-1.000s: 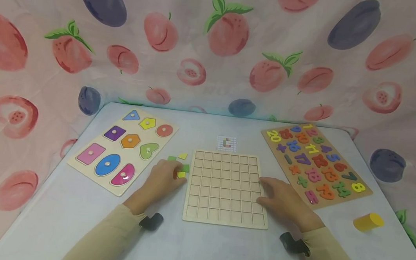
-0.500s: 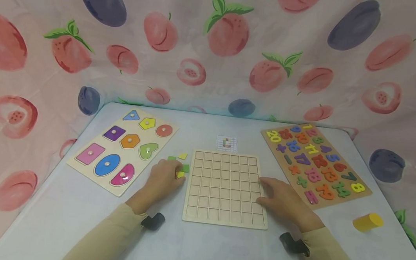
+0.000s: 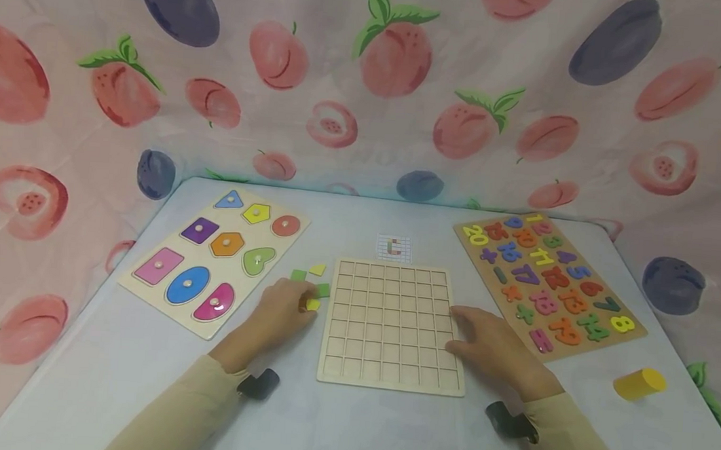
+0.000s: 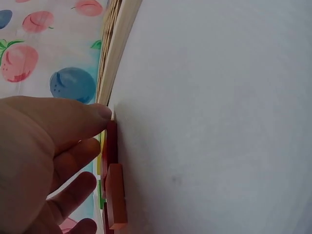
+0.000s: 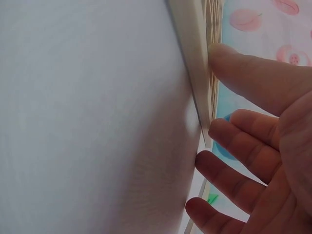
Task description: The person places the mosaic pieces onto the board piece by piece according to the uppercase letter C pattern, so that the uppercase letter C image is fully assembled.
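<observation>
My left hand [image 3: 283, 306] is low over a loose group of small tiles left of the square wooden grid board [image 3: 394, 327]. Beside its fingers lie a yellow tile [image 3: 313, 305] and a green tile [image 3: 322, 290]. The left wrist view shows the thumb at the top of a dark red tile [image 4: 111, 141], fingers curved and spread behind. Whether any tile is between them is hidden. An orange-brown tile [image 4: 116, 195] stands close by. My right hand [image 3: 486, 337] rests at the board's right edge, thumb and fingers apart, holding nothing.
A shape puzzle with knobs [image 3: 170, 235] lies at the left, a number puzzle [image 3: 626, 344] at the right. Behind the grid board is a small pattern card [image 3: 403, 256]. A yellow cylinder [image 3: 638, 384] lies at the right. Another green tile [image 3: 298, 275] and a yellow piece [image 3: 317, 269] lie behind the left hand.
My left hand has shifted very slightly left, its fingertips still among the tiles. The right hand and the grid board stay where they were.
</observation>
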Demonstrator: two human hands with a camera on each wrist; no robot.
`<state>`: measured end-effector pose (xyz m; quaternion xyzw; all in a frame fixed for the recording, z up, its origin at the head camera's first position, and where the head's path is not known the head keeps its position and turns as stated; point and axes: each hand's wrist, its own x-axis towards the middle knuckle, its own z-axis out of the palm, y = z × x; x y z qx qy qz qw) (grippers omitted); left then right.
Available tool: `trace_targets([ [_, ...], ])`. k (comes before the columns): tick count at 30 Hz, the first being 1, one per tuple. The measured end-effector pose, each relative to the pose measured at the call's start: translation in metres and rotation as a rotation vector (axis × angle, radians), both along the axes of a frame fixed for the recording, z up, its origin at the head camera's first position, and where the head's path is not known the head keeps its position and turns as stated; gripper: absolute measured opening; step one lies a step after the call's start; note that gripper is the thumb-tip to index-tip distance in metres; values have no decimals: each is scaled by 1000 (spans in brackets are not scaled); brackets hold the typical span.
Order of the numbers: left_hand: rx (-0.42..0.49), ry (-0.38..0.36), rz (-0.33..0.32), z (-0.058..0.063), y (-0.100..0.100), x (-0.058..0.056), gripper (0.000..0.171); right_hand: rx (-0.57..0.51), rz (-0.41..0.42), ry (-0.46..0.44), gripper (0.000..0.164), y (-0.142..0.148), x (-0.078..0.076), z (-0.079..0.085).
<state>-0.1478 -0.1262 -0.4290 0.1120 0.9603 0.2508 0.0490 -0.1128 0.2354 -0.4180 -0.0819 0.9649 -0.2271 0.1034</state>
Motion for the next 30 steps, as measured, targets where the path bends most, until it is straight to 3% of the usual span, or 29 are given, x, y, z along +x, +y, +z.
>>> trace_targets([
  [9,-34,18,-14,-1,-7,-1,36,5,-1,7,66,0,0,-1],
  [20,-7,13,-45,-3,-7,0,36,2,-5,5,67,0,-1,-3],
  [30,-36,31,-24,-2,-3,-2,33,4,-27,-13,68,0,-2,-3],
])
